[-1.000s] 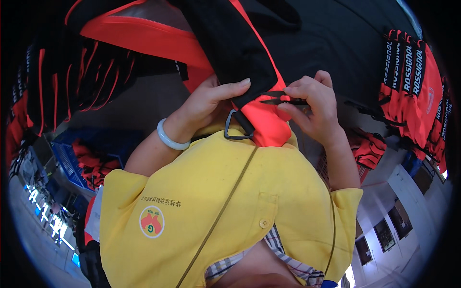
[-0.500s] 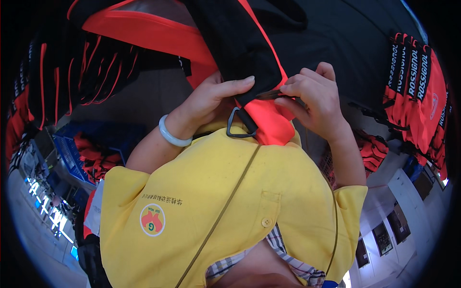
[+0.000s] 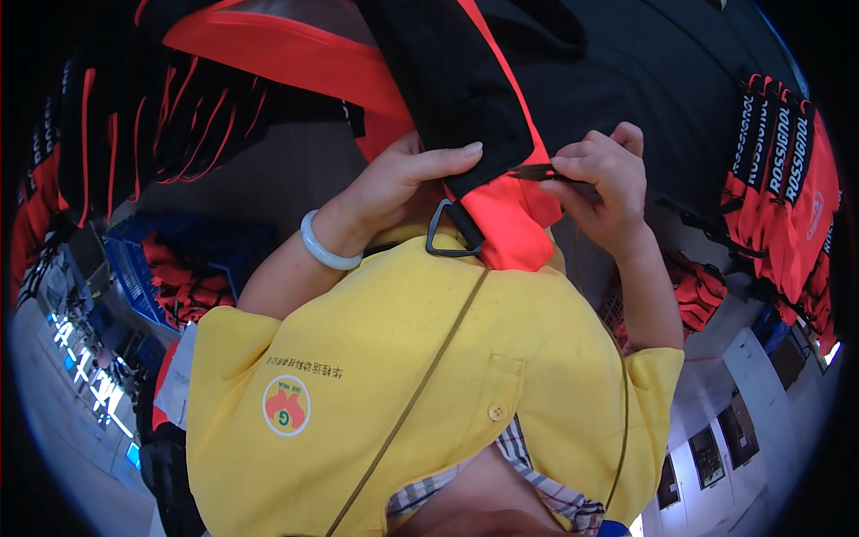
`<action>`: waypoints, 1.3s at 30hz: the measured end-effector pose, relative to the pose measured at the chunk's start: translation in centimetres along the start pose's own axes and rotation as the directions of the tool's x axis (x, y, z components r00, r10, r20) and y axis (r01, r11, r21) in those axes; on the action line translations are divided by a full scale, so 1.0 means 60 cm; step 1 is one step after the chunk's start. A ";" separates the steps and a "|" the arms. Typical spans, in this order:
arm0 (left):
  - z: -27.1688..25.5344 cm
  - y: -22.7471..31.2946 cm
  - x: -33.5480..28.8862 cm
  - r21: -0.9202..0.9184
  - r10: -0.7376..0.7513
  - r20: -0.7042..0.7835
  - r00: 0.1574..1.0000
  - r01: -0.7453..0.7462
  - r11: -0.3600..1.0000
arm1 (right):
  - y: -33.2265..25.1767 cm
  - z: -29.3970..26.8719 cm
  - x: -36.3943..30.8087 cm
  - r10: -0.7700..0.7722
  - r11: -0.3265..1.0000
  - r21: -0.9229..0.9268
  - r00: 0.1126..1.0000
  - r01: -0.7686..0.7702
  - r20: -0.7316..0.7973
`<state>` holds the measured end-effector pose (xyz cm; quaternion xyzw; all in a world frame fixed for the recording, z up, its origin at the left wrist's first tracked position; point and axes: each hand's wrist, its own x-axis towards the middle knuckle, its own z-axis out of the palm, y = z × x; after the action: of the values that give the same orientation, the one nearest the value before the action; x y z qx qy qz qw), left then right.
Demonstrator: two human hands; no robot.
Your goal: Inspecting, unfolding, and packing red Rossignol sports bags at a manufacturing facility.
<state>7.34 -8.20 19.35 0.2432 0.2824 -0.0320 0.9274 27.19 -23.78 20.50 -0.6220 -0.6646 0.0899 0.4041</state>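
Observation:
My left hand [image 3: 407,183] grips a black and bright red fabric piece [image 3: 465,98], its thumb lying on top of the black panel. A pair of small dark thread snips [image 3: 530,171] is pinched in my right hand [image 3: 604,183]. Their pointed blades reach the seam where the black panel meets the red edge. Below this the red end [image 3: 512,228] of the piece hangs against my yellow shirt. A dark triangular ring [image 3: 447,231] sits beside it on a short black loop. My left fingers are mostly hidden behind the fabric.
A dark work surface [image 3: 644,80] extends ahead. Finished-looking red and black fabric goods [image 3: 778,179] hang at the right, and more black pieces with red piping [image 3: 116,143] hang at the left. A blue crate [image 3: 215,246] holds red and black pieces at lower left.
My right hand has drawn slightly right and away from the fabric, showing more of the snips' blades. The left hand keeps its hold, and the whole view has shifted a little.

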 end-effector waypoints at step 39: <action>0.055 -0.012 0.008 0.077 0.177 -0.212 0.961 -0.164 0.983 | -0.106 0.016 -0.027 0.468 0.883 0.026 0.876 -0.469 -0.116</action>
<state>9.27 -10.35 21.17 0.2959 0.3592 0.0664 0.8826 21.61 -26.18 23.14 -0.7691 -0.4694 0.1470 0.4081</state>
